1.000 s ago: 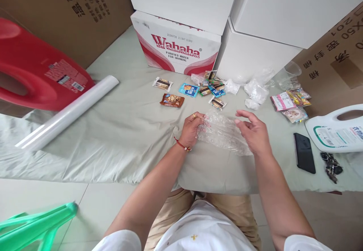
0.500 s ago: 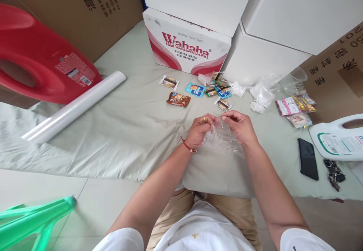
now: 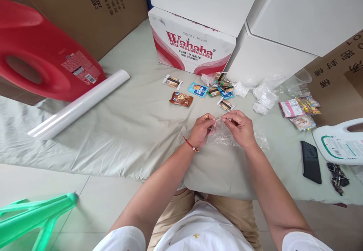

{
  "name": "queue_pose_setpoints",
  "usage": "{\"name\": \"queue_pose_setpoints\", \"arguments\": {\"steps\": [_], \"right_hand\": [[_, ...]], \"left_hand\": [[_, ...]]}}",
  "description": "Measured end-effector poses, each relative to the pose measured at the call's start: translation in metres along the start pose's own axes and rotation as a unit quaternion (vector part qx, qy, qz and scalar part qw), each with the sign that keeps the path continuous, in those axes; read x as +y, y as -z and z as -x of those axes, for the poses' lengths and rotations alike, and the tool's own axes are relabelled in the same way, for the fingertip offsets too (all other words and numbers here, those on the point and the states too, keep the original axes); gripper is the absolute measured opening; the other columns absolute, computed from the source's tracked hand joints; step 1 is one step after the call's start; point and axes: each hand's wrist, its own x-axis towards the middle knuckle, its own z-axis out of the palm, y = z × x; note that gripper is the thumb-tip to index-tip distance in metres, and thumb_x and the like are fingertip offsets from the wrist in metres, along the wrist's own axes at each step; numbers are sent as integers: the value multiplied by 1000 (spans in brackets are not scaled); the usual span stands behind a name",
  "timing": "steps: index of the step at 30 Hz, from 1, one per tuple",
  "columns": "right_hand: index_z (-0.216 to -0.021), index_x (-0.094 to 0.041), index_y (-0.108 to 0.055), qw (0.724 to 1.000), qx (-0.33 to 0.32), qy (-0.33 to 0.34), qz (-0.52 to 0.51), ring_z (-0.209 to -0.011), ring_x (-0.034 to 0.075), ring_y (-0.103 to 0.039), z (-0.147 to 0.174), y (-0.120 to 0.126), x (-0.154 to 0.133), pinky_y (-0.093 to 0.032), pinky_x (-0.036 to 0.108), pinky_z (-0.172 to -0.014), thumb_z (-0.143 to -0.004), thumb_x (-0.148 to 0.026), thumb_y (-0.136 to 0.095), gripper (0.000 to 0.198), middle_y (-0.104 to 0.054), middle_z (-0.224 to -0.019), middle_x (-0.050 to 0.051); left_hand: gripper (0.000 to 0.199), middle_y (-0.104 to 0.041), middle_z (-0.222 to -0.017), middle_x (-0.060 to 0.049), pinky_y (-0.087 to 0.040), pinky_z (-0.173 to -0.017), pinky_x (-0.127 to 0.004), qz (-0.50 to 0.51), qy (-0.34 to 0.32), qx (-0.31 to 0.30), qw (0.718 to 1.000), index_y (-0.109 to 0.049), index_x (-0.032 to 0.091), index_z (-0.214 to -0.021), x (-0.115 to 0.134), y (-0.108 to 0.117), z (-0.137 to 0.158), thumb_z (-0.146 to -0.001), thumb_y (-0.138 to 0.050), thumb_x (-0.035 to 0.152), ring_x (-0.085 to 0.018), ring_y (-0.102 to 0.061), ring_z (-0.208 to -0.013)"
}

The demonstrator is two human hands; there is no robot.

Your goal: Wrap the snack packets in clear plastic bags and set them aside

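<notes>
The L hand (image 3: 200, 130) and R hand (image 3: 240, 128) both pinch the thin plastic bag (image 3: 222, 135), fingertips closed, at near side of the table (image 3: 136, 134), w/ cookie packet (image 3: 181, 99) farther left. Film may tear, prob. b/c of too strong pulling.

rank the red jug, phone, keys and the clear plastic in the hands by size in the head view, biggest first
1. Red jug, cut off by the picture's edge
2. Clear plastic, partly hidden by the right hand
3. Phone
4. Keys
</notes>
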Motion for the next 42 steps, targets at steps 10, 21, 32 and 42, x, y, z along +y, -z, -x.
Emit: {"name": "queue_pose_setpoints", "arguments": {"steps": [10, 21, 32, 42], "right_hand": [[-104, -26, -77, 984, 42, 132, 112, -88, 16, -72, 35, 10, -6, -58, 28, -75, -99, -23, -62, 16, -73, -111, 7], [-127, -23, -67, 960, 46, 165, 222, -94, 19, -73, 152, 33, 14, -62, 29, -78, -94, -3, -61, 39, -73, -109, 11], [-122, -30, -69, 989, -77, 49, 119, -89, 23, -70, 184, 60, 3, -59, 35, -68, -96, -22, -63, 28, -71, -118, 10], [-117, -27, -68, 987, -14, -154, 54, -104, 25, -63, 115, 45, -1, -57, 40, -85, -86, -57, -72, 43, -69, -115, 9]], "left_hand": [[24, -56, -67, 5, -26, -43, -19, 13, -33, 76, 996, -48, 21, -75, 1, 0, -2, -71, -69, 32, -5, -46, -48], [26, -58, -75, 6, -34, -41, -18, -58, -151, 263, 951, -46, 22, -84, 0, 4, 31, -85, -65, 40, -6, -59, -49], [22, -67, -85, 2, -49, -57, -19, -71, -151, 323, 931, -47, 23, -90, 0, 29, 83, -90, -63, 37, -8, -65, -63], [27, -73, -106, -3, -49, -60, -24, -110, -170, 230, 952, -53, 23, -93, -5, 12, 115, -95, -64, 47, -12, -70, -69]]}}
